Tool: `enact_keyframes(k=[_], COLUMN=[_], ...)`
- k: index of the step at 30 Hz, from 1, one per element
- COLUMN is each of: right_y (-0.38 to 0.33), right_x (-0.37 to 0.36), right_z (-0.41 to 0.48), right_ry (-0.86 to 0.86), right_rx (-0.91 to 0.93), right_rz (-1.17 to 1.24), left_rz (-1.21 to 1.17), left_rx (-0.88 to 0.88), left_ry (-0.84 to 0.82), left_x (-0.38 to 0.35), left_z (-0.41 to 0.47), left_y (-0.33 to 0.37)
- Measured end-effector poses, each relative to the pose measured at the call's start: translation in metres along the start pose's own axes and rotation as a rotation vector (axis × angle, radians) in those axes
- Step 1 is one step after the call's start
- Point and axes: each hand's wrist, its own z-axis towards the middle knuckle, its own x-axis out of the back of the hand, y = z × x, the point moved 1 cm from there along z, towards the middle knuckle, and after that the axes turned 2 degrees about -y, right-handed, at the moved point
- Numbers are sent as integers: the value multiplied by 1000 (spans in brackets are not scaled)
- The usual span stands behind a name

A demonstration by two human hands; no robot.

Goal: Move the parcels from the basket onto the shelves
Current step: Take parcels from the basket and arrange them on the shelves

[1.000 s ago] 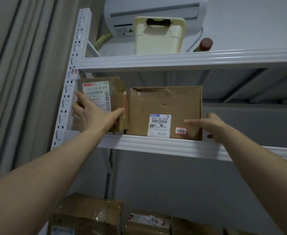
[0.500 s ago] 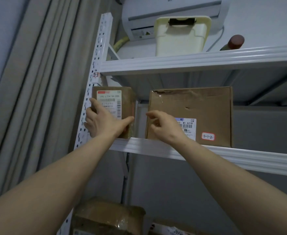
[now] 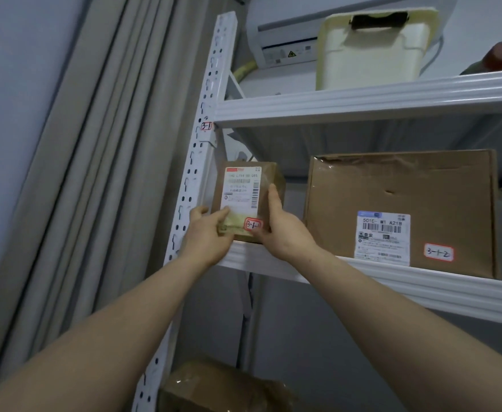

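**Small parcel under adjustment at shelf end**

The right hand [image 3: 285, 230] has crossed from the large brown cardboard box [image 3: 401, 197] to the small brown taped parcel with white label [image 3: 251, 188] and clasps its right side. The left hand [image 3: 206, 236] pinches its lower left corner. The parcel stands at the left end of the white metal shelf [image 3: 422, 281], close to the front lip. Risk: if released there, it could tip forwards off the shelf.

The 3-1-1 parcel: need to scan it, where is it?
In the head view the 3-1-1 parcel stands at the left end of the middle shelf, held between left hand and right hand, large box to its right.
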Motion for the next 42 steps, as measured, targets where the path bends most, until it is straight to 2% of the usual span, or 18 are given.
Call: enact_keyframes(k=[7, 25, 39, 42], right_y=[-5, -17, -21, -17], right_x=[-19, -35, -40, -23], right_z=[24, 42, 41, 25], right_ry=[36, 35, 31, 123], right_rx=[-170, -178, -220, -183], right_rz=[75, 50, 69, 45], left_rz=[66, 259, 310, 273], left_rx=[-34, -85, -83, -98], left_ry=[1, 101, 53, 99], left_x=[2, 2, 2, 0], left_z=[0, 0, -3, -7], left_y=[-14, -27, -22, -9])
